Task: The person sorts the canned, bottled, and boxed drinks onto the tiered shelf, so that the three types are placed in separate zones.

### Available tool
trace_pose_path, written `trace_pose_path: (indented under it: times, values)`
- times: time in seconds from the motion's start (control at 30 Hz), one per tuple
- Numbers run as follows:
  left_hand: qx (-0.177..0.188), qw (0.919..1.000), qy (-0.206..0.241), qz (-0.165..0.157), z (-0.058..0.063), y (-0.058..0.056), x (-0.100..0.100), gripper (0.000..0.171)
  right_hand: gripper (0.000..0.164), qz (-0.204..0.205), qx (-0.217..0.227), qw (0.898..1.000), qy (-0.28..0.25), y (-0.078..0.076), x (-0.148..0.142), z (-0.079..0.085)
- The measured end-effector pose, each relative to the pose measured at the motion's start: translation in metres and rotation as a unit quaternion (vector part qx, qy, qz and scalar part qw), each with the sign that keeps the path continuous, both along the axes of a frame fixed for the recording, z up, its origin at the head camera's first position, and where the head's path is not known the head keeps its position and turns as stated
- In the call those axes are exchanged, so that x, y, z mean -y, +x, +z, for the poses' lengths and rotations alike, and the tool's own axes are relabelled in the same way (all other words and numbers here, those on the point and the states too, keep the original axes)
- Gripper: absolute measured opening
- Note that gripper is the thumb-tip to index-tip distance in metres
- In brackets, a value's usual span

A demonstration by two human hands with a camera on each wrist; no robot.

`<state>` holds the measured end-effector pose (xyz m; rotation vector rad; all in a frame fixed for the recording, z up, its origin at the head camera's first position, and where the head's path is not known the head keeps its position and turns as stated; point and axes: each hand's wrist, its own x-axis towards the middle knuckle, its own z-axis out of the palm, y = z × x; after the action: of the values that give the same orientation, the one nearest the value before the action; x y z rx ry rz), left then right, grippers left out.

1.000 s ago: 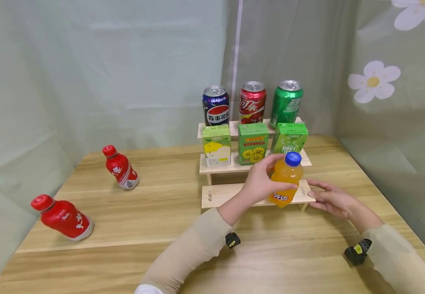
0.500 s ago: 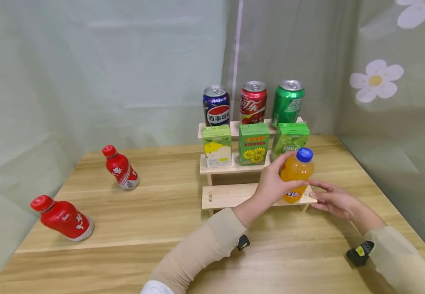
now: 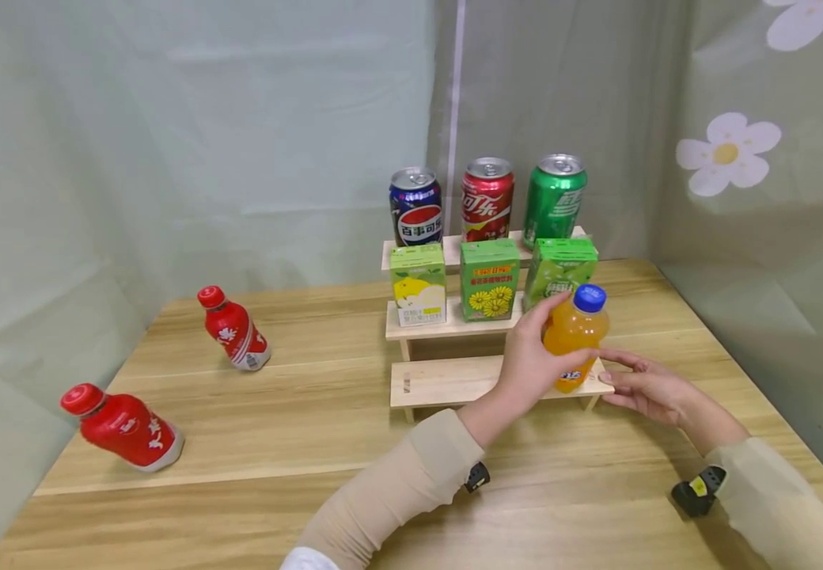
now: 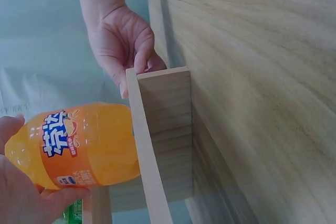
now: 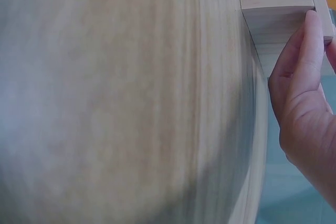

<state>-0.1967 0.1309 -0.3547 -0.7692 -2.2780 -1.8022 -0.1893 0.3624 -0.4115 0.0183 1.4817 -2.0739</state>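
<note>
My left hand [image 3: 534,356] grips an orange soda bottle [image 3: 577,331] with a blue cap, thumb and fingers round its sides. The bottle stands upright at the right end of the lowest step of a tiered wooden stand [image 3: 447,378]. In the left wrist view its base meets the board [image 4: 147,150]. My right hand [image 3: 650,389] pinches the right end of that same step, thumb above and fingers at the edge and below. The right wrist view shows those fingers [image 5: 310,51] against the step's end and leg, with the bottle barely visible at the corner.
Juice cartons [image 3: 490,281] line the middle step, and a blue can [image 3: 416,210], a red can [image 3: 487,202] and a green can [image 3: 555,198] fill the top one. Two red bottles [image 3: 237,328] stand on the table's left side. Curtains [image 3: 276,119] hang behind and beside the table.
My left hand has moved the orange soda bottle rightward to the right end of the lowest step, then stayed nearly still. The right hand has kept its grip at the step's end.
</note>
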Motion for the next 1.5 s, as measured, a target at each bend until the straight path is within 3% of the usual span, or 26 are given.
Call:
trace_pose_path:
  times: [0.23,0.47,0.63,0.77,0.93,1.13,1.33,1.5]
  values:
    - [-0.020,0.9990,-0.026,0.030,-0.003,0.001,0.003,0.072,0.031,0.006,-0.001,1.000,-0.014,-0.001,0.000,0.001]
    - [-0.086,0.9921,-0.065,0.065,-0.009,0.008,0.016,0.065,0.030,-0.005,0.003,1.000,0.001,-0.001,0.000,-0.001]
    - [-0.113,0.9908,-0.050,0.054,-0.011,0.011,0.031,0.057,0.030,-0.016,0.005,1.000,0.003,-0.001,-0.002,-0.001]
    - [-0.141,0.9861,-0.070,0.054,-0.012,0.014,0.048,0.051,0.032,-0.007,0.007,1.000,-0.004,-0.001,-0.002,-0.002]
    - [-0.214,0.9669,-0.111,0.083,-0.008,0.016,0.072,0.046,0.032,-0.002,0.010,1.000,-0.010,-0.001,-0.002,-0.004]
    - [-0.294,0.9415,-0.110,0.123,-0.002,0.015,0.098,0.042,0.033,-0.001,0.010,1.000,-0.011,-0.001,-0.001,-0.002]
    - [-0.330,0.9258,-0.099,0.156,0.003,0.010,0.122,0.044,0.034,-0.001,0.014,1.000,-0.016,-0.001,0.000,-0.001]
    - [-0.336,0.9186,-0.096,0.185,0.003,0.005,0.147,0.048,0.034,-0.001,0.015,1.000,-0.023,-0.001,0.000,-0.001]
